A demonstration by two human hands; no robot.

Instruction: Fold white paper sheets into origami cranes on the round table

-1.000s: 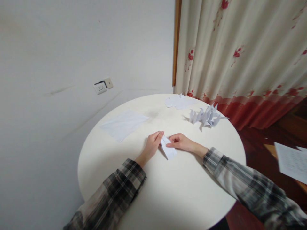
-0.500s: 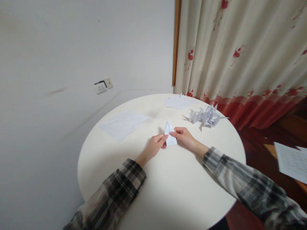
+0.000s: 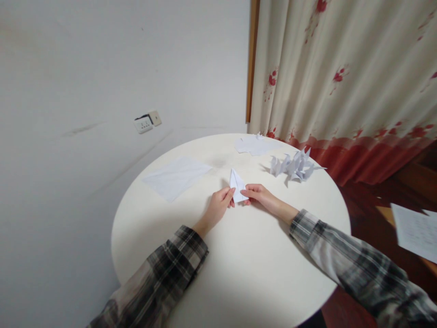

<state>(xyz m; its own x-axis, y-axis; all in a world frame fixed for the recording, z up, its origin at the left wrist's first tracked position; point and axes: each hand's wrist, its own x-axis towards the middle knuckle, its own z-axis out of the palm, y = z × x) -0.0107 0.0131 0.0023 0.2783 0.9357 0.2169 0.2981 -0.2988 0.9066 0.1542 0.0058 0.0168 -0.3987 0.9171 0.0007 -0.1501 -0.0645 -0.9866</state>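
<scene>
Between my hands is a small piece of folded white paper (image 3: 237, 186), its narrow point facing away from me and its broad end towards me. My left hand (image 3: 220, 200) pinches its left edge, thumb on top. On the right edge, my right hand (image 3: 257, 193) grips it with thumb and fingers. The paper is held just over the round white table (image 3: 221, 264); whether it touches the surface I cannot tell. Fingertips under the paper are partly hidden.
Several folded paper cranes (image 3: 297, 166) stand in a cluster at the right of the table. A flat white sheet (image 3: 177, 176) lies at the left, and another paper sheet (image 3: 256, 146) lies at the back. A wall socket (image 3: 143, 124) and a curtain (image 3: 341, 82) are behind.
The folded paper has shifted slightly left and its point leans more to the left. A smoother face now shows, and the right fingers have moved lower along its edge.
</scene>
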